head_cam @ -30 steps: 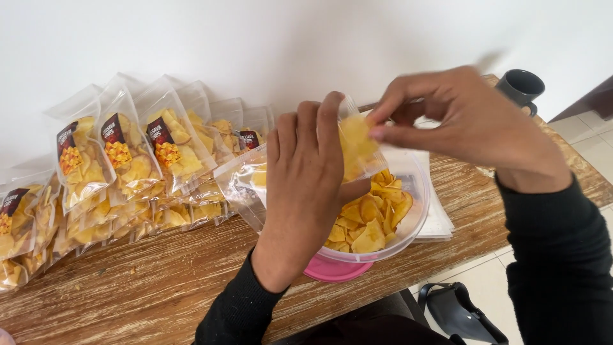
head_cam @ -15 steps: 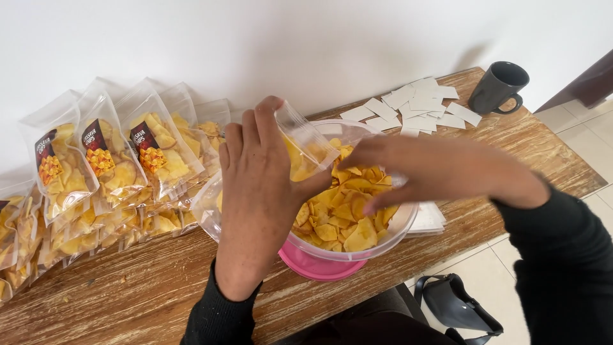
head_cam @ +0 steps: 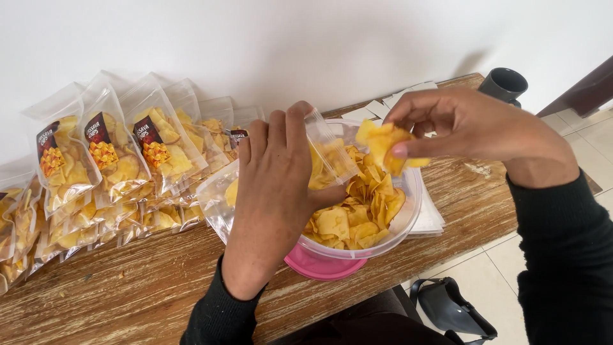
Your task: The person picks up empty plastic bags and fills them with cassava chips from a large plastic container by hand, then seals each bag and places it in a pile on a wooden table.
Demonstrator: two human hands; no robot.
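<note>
filled clear pouches (head_cam: 115, 166) | left row | dark-red labels (head_cam: 148, 133)

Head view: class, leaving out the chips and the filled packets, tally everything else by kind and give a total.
Hands: 2, the left hand gripping the open packet, the right hand pinching chips
Open packet: 1
Clear bowl: 1
Pink lid under it: 1
Dark mug: 1
Black bag on the floor: 1
Total: 7

A clear plastic pouch (head_cam: 325, 150), partly filled and tilted open-mouthed over the clear bowl (head_cam: 408, 211) of yellow chips (head_cam: 357, 217), sat in the left hand (head_cam: 274, 191), while the right hand (head_cam: 472, 128) pinched several chips above it.
</note>
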